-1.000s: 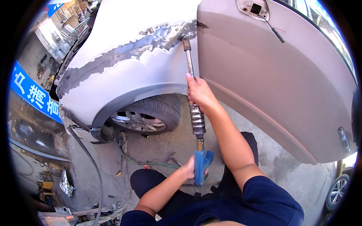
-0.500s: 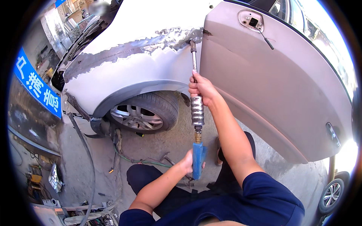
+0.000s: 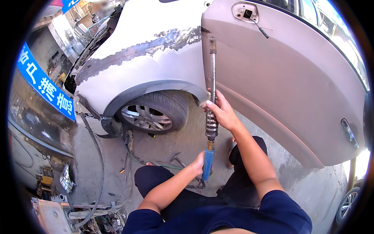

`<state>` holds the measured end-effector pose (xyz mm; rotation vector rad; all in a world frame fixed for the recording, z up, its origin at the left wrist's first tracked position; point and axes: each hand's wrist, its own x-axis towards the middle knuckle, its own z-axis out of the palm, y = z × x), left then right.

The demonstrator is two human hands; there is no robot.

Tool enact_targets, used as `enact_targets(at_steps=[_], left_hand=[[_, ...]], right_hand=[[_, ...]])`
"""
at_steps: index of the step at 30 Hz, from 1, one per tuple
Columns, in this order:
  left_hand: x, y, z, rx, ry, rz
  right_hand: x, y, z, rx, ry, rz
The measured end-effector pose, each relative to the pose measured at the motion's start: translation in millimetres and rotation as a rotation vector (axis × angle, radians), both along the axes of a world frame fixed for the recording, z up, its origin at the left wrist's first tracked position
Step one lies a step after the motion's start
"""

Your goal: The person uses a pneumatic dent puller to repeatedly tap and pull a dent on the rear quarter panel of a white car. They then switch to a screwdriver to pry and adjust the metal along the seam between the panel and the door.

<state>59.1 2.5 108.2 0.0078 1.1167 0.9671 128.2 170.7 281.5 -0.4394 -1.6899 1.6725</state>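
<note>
A slide hammer dent puller (image 3: 213,76) stands lengthwise before me, its tip in front of the grey door, apart from the fender as far as I can see. My left hand (image 3: 199,163) is wrapped round its blue handle (image 3: 209,162). Higher up, my right hand (image 3: 223,111) closes on the ribbed metal sliding weight (image 3: 211,126). Left of the tool is the white car fender (image 3: 152,72), with a jagged strip of bare, dented metal (image 3: 163,45) along it. The car door (image 3: 272,74) fills the right side, with a dangling cable at its mirror mount (image 3: 245,13).
Below the fender sits a turned wheel (image 3: 156,113). A hammer (image 3: 177,158) and a green hose (image 3: 142,160) lie on the concrete by my knees. A dark hose (image 3: 95,163) hangs at left, near a loose headlight (image 3: 66,179) and a blue banner (image 3: 44,84).
The puller's tip has come away from the fender's bare metal and shifted right, in front of the door. My right hand sits lower, and the view has shifted slightly.
</note>
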Motion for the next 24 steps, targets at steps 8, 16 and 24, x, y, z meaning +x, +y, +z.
enact_targets(at_steps=[8,16,24], left_hand=[[-16.3,10.9,33.6,0.031,-0.166,-0.095],[3.4,19.9,17.3,-0.092,-0.301,-0.004],[8.0,25.2,20.1,-0.103,-0.31,0.011]], right_hand=[[-29.6,18.5,-7.4,-0.217,0.288,0.181],[-39.1,35.6,-37.2,-0.242,0.224,0.197],[-41.4,46.0,-36.2,-0.298,0.214,0.213]])
